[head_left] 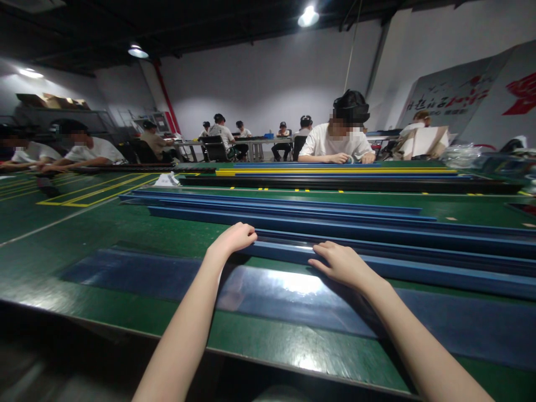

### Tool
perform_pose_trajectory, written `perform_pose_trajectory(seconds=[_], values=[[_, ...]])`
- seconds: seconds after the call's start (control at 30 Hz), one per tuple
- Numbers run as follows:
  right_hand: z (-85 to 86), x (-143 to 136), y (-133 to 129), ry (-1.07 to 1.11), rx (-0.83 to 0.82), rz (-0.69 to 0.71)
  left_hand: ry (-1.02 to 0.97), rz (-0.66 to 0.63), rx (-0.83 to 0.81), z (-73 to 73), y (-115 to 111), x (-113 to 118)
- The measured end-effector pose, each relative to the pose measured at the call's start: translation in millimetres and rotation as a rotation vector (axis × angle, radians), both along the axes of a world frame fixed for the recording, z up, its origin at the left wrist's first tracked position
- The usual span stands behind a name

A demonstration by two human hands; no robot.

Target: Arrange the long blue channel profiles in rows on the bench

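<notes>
A long blue channel-shaped rail point(285, 252) lies lengthwise in front of me on the green table. My left hand point(238, 237) is closed over its left end, fingers curled into the channel. Further right, my right hand point(341, 263) grips the near wall of the same rail, its fingertips over the top edge and the thumb on the outer side. Between me and the rail a long, flat, clear bluish plastic strip point(259, 296) rests on the tabletop, glossy with reflected light. Both forearms cross above this strip.
More blue rails point(268, 220) lie parallel just behind. Beyond them are a black rail point(335, 182) and a yellow rail point(326, 172). A co-worker point(339, 134) sits across the table point(104, 223); others work at the left and far back. The table's front edge runs close to me.
</notes>
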State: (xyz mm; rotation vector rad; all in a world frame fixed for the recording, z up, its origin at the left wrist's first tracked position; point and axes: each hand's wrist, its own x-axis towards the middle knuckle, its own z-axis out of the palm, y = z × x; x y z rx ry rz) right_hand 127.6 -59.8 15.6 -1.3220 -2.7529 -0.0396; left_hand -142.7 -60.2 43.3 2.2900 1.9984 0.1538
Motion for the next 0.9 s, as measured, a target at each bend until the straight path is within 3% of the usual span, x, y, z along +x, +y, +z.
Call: perform_pose_trajectory(seconds=[0.9], values=[[-1.0,0.1,-0.2,0.004,0.016,0.012,0.024,0.022,-0.005,-1.2,0.4,-0.6]])
